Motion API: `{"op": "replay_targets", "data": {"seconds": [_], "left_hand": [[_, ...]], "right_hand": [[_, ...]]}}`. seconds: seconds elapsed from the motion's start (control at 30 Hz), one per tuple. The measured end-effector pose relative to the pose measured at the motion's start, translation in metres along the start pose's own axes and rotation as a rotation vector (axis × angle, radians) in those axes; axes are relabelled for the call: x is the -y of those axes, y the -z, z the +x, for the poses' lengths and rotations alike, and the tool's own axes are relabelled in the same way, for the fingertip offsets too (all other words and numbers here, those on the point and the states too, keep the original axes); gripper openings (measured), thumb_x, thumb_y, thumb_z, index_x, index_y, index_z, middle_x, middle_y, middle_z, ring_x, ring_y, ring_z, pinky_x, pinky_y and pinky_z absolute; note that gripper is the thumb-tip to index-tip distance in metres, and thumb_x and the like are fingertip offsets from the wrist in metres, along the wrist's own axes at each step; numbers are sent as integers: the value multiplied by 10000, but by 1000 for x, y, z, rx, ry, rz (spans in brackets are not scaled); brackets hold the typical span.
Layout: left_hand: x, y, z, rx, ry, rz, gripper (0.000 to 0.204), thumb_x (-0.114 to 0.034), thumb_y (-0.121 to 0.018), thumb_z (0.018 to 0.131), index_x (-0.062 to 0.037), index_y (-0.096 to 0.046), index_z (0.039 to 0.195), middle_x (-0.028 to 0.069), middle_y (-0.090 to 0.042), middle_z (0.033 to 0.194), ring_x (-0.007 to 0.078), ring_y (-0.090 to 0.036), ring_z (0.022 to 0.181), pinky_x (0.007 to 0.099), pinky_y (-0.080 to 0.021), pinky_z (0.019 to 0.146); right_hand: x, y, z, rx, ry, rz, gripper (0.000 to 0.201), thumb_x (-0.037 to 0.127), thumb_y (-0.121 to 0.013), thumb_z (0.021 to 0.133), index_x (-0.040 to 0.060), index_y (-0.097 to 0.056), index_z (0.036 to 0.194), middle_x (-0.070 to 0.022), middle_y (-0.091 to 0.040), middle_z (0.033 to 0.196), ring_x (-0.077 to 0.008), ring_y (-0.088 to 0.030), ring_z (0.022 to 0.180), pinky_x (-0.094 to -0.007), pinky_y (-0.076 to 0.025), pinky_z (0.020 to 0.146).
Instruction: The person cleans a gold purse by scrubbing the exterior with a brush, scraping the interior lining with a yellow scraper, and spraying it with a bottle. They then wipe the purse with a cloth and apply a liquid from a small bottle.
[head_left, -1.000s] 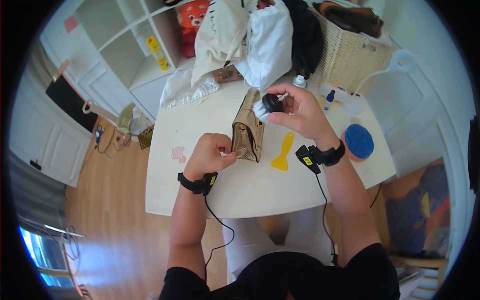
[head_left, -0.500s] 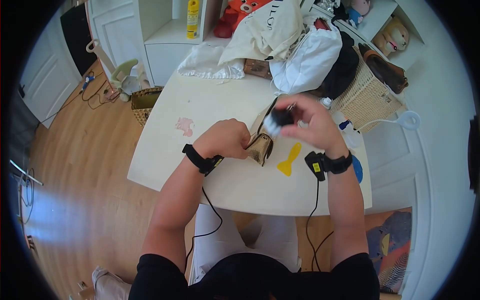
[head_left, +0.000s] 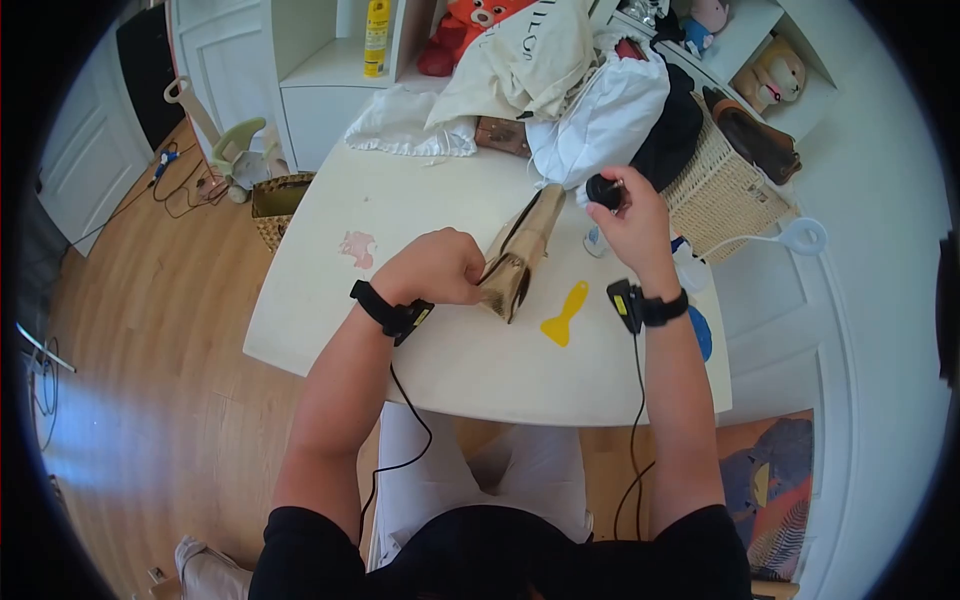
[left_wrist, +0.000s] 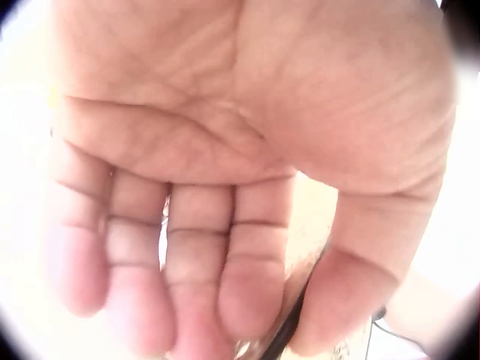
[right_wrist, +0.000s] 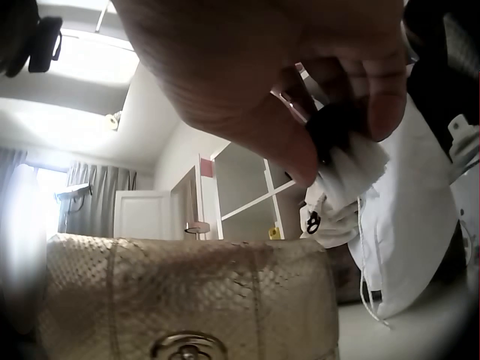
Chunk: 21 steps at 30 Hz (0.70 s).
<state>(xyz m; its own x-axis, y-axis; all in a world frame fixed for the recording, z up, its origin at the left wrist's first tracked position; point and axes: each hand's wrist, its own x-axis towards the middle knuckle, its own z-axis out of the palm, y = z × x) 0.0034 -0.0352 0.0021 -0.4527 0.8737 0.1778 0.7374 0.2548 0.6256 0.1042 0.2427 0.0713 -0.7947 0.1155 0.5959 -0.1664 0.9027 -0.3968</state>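
A gold snakeskin-textured handbag (head_left: pixel 538 232) with dark edging stands on the white table; its flap and round metal clasp (right_wrist: pixel 187 349) fill the lower right wrist view. My left hand (head_left: pixel 432 268) pinches the near end of the bag, thumb and forefinger meeting at a dark edge in the left wrist view. Off the bag's far right side, my right hand (head_left: pixel 640 222) holds a round black brush (head_left: pixel 603 191) between thumb and fingers. Its white bristles (right_wrist: pixel 356 172) are apart from the bag. On the table right of the bag lies a yellow scraper (head_left: pixel 567 315).
A small can (head_left: pixel 595 241) stands beyond the scraper. A blue round pad (head_left: pixel 704 335) sits at the right edge, partly behind my forearm. White cloth bags (head_left: pixel 600 120), a wicker basket (head_left: pixel 735 180) and a pale pink patch (head_left: pixel 358 248) are around the table.
My right hand has carried the brush from over the bag to its far right side. My left hand keeps its pinch on the bag. The head view has turned.
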Motion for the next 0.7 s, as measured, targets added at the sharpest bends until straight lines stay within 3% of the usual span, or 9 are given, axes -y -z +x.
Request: {"op": "replay_targets", "data": {"seconds": [0.03, 0.07, 0.2, 0.27, 0.43, 0.5, 0.57, 0.67, 0.7], "left_hand": [[-2, 4, 0, -13, 6, 3, 128, -136, -704, 599, -24, -652, 631, 130, -627, 614, 301, -589, 556, 389, -476, 548], [-5, 7, -2, -122, -39, -126, 137, -120, -705, 634, -11, -624, 629, 107, -591, 585, 241, -543, 524, 359, -445, 524], [-15, 5, -4, -329, -184, -474, 204, -76, -706, 756, 7, -565, 635, 16, -500, 549, 79, -430, 518, 269, -363, 491], [-19, 4, -3, -302, -179, -526, 214, -78, -708, 785, 4, -570, 643, -2, -503, 558, 63, -435, 535, 261, -360, 492], [-22, 0, -2, -253, -167, -557, 240, -88, -712, 827, -5, -574, 649, -24, -518, 576, 51, -447, 554, 251, -361, 501], [-24, 1, -4, -215, -133, -532, 237, -86, -706, 837, -3, -567, 664, 15, -572, 610, 73, -525, 609, 264, -422, 571], [-22, -4, -2, -229, -156, -590, 228, -90, -705, 843, -3, -581, 672, -4, -554, 601, 61, -491, 591, 255, -395, 544], [-24, -1, -2, -254, -177, -601, 220, -93, -702, 858, -2, -600, 686, -25, -539, 597, 47, -456, 576, 248, -368, 515], [-25, 1, -4, -250, -175, -560, 220, -93, -699, 866, 0, -604, 691, -27, -541, 601, 45, -455, 579, 248, -368, 515]], "right_hand": [[7, 2, -3, 95, -172, 352, 406, 5, -764, 803, 28, -628, 1185, -94, -690, 1032, -90, -656, 914, -255, -534, 741], [15, 4, -11, 106, -180, 554, 425, -14, -765, 808, 17, -613, 1204, -88, -671, 1097, -99, -656, 909, -244, -535, 718], [40, 15, -29, -64, -49, 430, 463, -31, -780, 797, 11, -599, 1221, -74, -653, 1158, -109, -652, 921, -246, -536, 732], [59, 23, -29, -162, 62, 563, 481, -26, -802, 770, 18, -614, 1211, -75, -658, 1178, -108, -651, 929, -242, -535, 739], [101, 31, -14, -161, 268, 312, 446, -15, -826, 706, 47, -681, 1122, -96, -674, 1171, -190, -681, 936, -288, -541, 757], [106, 23, -7, -220, 541, 15, 443, 0, -828, 676, 55, -687, 1093, -111, -674, 1147, -264, -683, 915, -334, -546, 754], [108, 21, -12, -137, 534, -64, 456, 16, -828, 657, 52, -682, 1088, -109, -679, 1093, -302, -675, 899, -358, -549, 756], [128, 48, -27, 720, 144, 215, 423, 30, -831, 686, 45, -694, 1086, -111, -700, 1046, -245, -682, 840, -328, -548, 687], [130, 47, -29, 731, 150, 217, 423, 30, -831, 686, 45, -694, 1086, -111, -700, 1046, -245, -682, 840, -328, -548, 687]]}}
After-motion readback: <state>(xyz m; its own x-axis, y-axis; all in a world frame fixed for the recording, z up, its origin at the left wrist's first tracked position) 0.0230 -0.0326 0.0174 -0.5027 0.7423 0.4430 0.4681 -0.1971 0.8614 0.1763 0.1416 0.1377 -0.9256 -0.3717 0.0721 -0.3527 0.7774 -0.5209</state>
